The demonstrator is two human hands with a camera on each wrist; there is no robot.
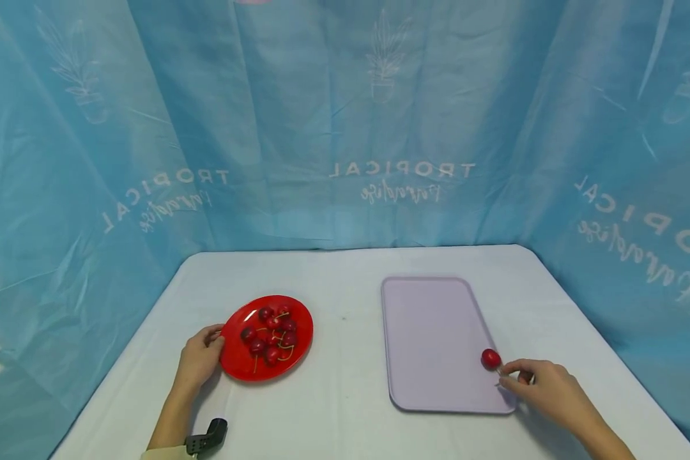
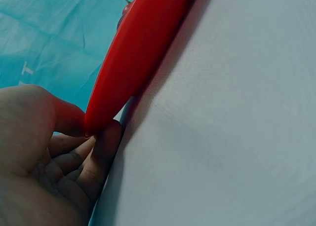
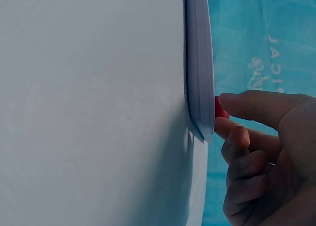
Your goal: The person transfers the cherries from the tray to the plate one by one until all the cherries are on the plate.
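On the left of the table, a red plate [image 1: 239, 361] bears several dark red cherries [image 1: 272, 355] with green stems. My left hand [image 1: 200, 358] pinches the plate's near-left rim, thumb above and fingers under it, as the left wrist view also shows [image 2: 59, 157]. To the right lies a pale lilac tray [image 1: 431, 345]. Over its right edge, my right hand [image 1: 546, 390] pinches the stem of a single cherry [image 1: 490, 359] between thumb and index finger. In the right wrist view that cherry [image 3: 220, 107] is mostly hidden behind the thumb and the tray's side.
A white cloth [image 1: 345, 383] covers the table. Between plate and tray lies a stretch of this cloth. Blue printed curtains [image 1: 345, 128] hang behind and at both sides. A black wristband [image 1: 207, 437] is on the left wrist.
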